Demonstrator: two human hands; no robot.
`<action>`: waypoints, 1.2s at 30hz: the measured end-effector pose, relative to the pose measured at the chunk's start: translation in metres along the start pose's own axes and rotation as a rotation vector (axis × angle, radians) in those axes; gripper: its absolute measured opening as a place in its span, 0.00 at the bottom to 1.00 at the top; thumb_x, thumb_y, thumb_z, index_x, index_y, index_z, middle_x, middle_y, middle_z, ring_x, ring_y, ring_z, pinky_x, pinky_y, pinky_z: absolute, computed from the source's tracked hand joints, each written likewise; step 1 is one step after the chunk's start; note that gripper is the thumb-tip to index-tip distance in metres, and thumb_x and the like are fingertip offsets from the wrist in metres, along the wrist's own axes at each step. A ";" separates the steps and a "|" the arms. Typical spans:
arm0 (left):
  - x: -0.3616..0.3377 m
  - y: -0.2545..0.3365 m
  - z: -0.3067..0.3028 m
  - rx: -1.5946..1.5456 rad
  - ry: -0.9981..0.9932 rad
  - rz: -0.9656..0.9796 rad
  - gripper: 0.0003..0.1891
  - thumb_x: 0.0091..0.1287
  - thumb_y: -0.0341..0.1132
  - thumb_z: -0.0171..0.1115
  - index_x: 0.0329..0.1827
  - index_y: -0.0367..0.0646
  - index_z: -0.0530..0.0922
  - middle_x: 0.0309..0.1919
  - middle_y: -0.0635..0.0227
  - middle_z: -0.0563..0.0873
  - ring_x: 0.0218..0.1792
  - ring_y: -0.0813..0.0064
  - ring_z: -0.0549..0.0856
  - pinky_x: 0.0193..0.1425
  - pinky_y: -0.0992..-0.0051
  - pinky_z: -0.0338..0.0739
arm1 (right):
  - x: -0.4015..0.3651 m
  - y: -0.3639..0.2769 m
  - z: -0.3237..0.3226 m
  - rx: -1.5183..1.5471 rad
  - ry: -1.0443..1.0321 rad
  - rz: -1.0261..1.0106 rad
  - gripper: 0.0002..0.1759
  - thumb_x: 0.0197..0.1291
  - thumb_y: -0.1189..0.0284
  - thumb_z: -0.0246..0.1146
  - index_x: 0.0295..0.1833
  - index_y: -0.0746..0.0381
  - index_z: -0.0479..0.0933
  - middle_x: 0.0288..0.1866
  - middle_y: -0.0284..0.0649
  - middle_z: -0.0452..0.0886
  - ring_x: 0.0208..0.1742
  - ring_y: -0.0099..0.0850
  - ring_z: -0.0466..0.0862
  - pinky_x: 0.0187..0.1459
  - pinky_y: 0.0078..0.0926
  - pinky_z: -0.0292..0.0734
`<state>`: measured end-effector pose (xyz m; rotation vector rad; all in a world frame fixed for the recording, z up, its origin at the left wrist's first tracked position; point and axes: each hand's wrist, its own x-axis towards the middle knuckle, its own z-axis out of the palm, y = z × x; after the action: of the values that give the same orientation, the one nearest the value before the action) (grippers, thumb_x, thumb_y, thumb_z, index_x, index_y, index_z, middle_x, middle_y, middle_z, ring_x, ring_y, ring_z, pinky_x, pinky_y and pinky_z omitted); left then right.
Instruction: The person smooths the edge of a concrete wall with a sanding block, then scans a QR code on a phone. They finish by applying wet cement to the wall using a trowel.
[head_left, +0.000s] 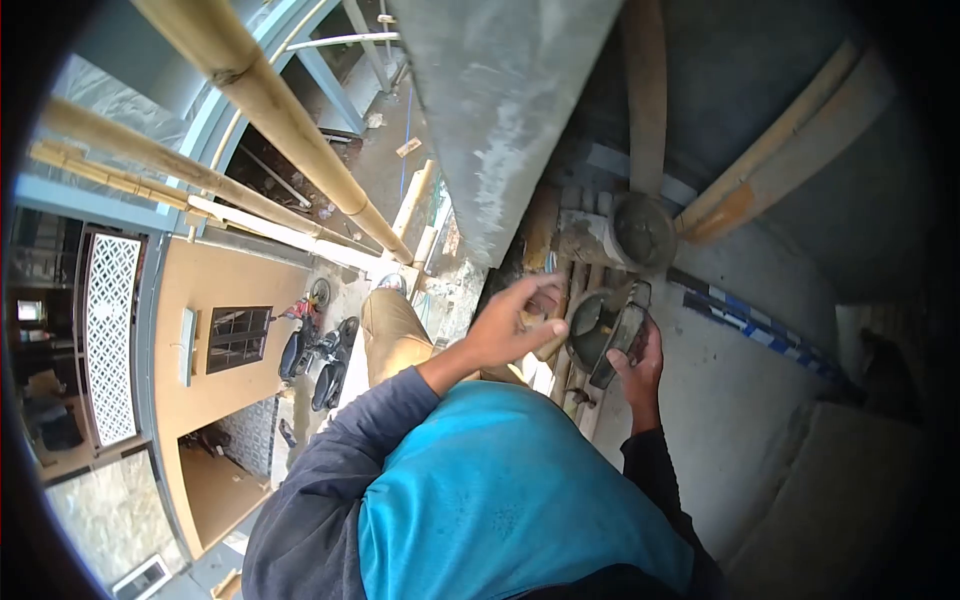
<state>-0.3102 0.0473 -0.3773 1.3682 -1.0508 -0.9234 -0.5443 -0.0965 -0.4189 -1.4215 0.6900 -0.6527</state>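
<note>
Right grip (644, 362) is clamped on a dark block (628, 340) held over or against a bowl (586, 350), left grip (512, 325) nearby, fingers apart; holding is apparently in hand, steadiness called for.

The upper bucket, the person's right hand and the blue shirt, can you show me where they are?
Upper bucket (588, 242): head view, on its outer side wall.
Right hand (643, 368): head view, on the middle of the hand.
Blue shirt (500, 480): head view, on its front.

Left hand (508, 328) unclasped, right hand (641, 367) gripping
</note>
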 end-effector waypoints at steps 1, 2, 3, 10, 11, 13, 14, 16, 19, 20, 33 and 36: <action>-0.001 -0.002 0.011 -0.008 -0.055 0.012 0.38 0.69 0.45 0.64 0.76 0.39 0.57 0.62 0.52 0.74 0.61 0.63 0.76 0.67 0.64 0.69 | 0.005 -0.011 0.011 -0.009 -0.048 -0.030 0.54 0.50 0.61 0.78 0.74 0.69 0.53 0.66 0.46 0.71 0.65 0.36 0.74 0.66 0.35 0.70; -0.001 -0.001 0.018 -0.018 -0.120 0.020 0.41 0.70 0.48 0.62 0.79 0.41 0.52 0.66 0.49 0.70 0.65 0.60 0.73 0.70 0.62 0.66 | 0.007 -0.021 0.019 -0.025 -0.100 -0.078 0.56 0.49 0.56 0.78 0.74 0.69 0.53 0.66 0.46 0.71 0.66 0.35 0.74 0.67 0.35 0.69; -0.001 0.005 0.018 -0.015 -0.088 0.043 0.41 0.70 0.48 0.62 0.79 0.41 0.52 0.66 0.49 0.70 0.65 0.60 0.73 0.70 0.62 0.66 | 0.012 -0.030 0.028 -0.041 -0.144 -0.123 0.57 0.49 0.51 0.78 0.73 0.70 0.54 0.66 0.45 0.70 0.66 0.34 0.73 0.67 0.36 0.69; 0.006 0.003 0.005 -0.371 -0.051 0.308 0.49 0.69 0.53 0.61 0.81 0.37 0.41 0.75 0.49 0.59 0.74 0.59 0.63 0.74 0.62 0.60 | 0.051 -0.069 0.093 -0.070 -0.253 -0.251 0.68 0.40 0.36 0.73 0.75 0.71 0.53 0.69 0.45 0.68 0.67 0.36 0.72 0.67 0.36 0.68; 0.000 0.011 -0.006 -0.308 0.028 0.323 0.49 0.68 0.53 0.63 0.80 0.35 0.43 0.75 0.47 0.58 0.74 0.58 0.63 0.75 0.64 0.58 | 0.055 -0.067 0.100 -0.107 -0.274 -0.258 0.68 0.39 0.34 0.72 0.74 0.72 0.54 0.69 0.47 0.68 0.66 0.36 0.73 0.67 0.36 0.68; -0.011 0.007 -0.023 -0.201 0.160 0.334 0.50 0.64 0.50 0.67 0.79 0.31 0.47 0.75 0.46 0.59 0.75 0.58 0.63 0.76 0.66 0.56 | 0.059 -0.089 0.125 -0.298 -0.297 -0.389 0.67 0.40 0.30 0.67 0.73 0.73 0.59 0.66 0.50 0.73 0.63 0.36 0.76 0.63 0.34 0.72; -0.017 0.008 -0.026 -0.242 0.244 0.355 0.50 0.63 0.49 0.68 0.78 0.31 0.48 0.73 0.46 0.62 0.73 0.60 0.66 0.75 0.65 0.59 | 0.063 -0.095 0.134 -0.363 -0.309 -0.431 0.67 0.41 0.28 0.65 0.72 0.73 0.61 0.64 0.51 0.74 0.61 0.36 0.77 0.61 0.33 0.73; -0.027 0.001 -0.042 -0.238 0.387 0.353 0.51 0.63 0.51 0.68 0.78 0.31 0.48 0.71 0.48 0.65 0.70 0.62 0.68 0.73 0.65 0.61 | 0.081 -0.101 0.139 -0.380 -0.219 -0.644 0.62 0.53 0.25 0.52 0.72 0.72 0.62 0.63 0.50 0.75 0.56 0.35 0.79 0.56 0.30 0.74; -0.025 0.000 -0.073 -0.405 0.663 0.433 0.49 0.62 0.57 0.64 0.75 0.31 0.53 0.63 0.55 0.71 0.62 0.66 0.72 0.67 0.67 0.65 | 0.119 -0.138 0.140 -0.280 0.157 -0.752 0.52 0.65 0.32 0.44 0.73 0.70 0.58 0.63 0.49 0.73 0.58 0.34 0.77 0.58 0.29 0.71; -0.022 0.015 -0.090 -0.478 0.707 0.427 0.48 0.62 0.58 0.62 0.74 0.31 0.54 0.61 0.57 0.72 0.60 0.68 0.73 0.65 0.68 0.66 | 0.131 -0.155 0.141 -0.237 0.234 -0.762 0.50 0.68 0.35 0.43 0.74 0.70 0.57 0.64 0.49 0.73 0.59 0.34 0.76 0.59 0.29 0.70; 0.092 0.138 -0.224 0.101 0.556 0.682 0.40 0.54 0.46 0.71 0.70 0.40 0.69 0.57 0.47 0.80 0.57 0.53 0.81 0.62 0.63 0.73 | 0.185 -0.203 0.216 -0.789 0.281 -1.698 0.27 0.73 0.63 0.47 0.74 0.56 0.54 0.76 0.50 0.55 0.77 0.45 0.58 0.76 0.49 0.54; 0.117 0.159 -0.227 0.033 0.533 0.762 0.38 0.54 0.46 0.71 0.70 0.45 0.71 0.58 0.56 0.80 0.51 0.66 0.80 0.56 0.68 0.74 | 0.191 -0.201 0.225 -0.834 0.278 -1.662 0.27 0.74 0.62 0.46 0.75 0.56 0.54 0.76 0.48 0.55 0.79 0.45 0.55 0.77 0.52 0.50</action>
<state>-0.0722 0.0072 -0.1983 1.0154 -1.0363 0.0251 -0.2488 -0.1052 -0.2191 -2.6094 -0.2872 -2.0010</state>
